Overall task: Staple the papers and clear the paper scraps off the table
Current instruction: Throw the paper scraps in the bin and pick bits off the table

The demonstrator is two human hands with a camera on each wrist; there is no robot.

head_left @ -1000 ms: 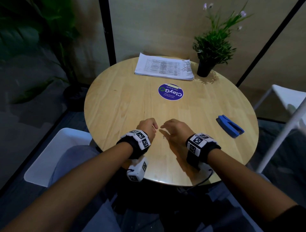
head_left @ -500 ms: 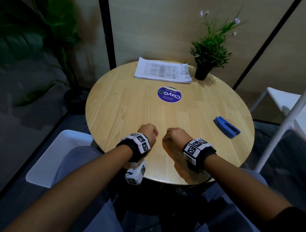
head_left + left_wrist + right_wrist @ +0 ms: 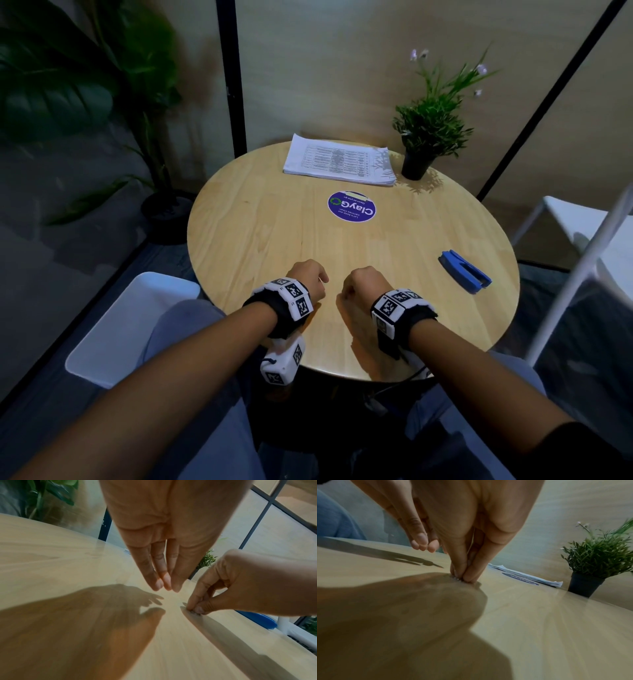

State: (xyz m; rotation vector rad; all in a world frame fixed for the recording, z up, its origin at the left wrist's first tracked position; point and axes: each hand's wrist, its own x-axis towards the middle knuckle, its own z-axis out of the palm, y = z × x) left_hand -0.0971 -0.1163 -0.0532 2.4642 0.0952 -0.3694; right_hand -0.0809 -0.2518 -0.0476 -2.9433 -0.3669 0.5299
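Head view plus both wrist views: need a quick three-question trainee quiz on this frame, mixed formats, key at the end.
1. True or false: the blue stapler lies on top of the stack of papers.
2. What is the right hand doing? A) gripping the stapler B) pinching something tiny, too small to identify, at the table surface C) lifting the potted plant
3. Fill in: the left hand holds ____.

Key:
1. False; the stapler lies apart from the papers, near the table's right edge.
2. B; the right fingertips meet at the wood.
3. Nothing; its fingers are straight.
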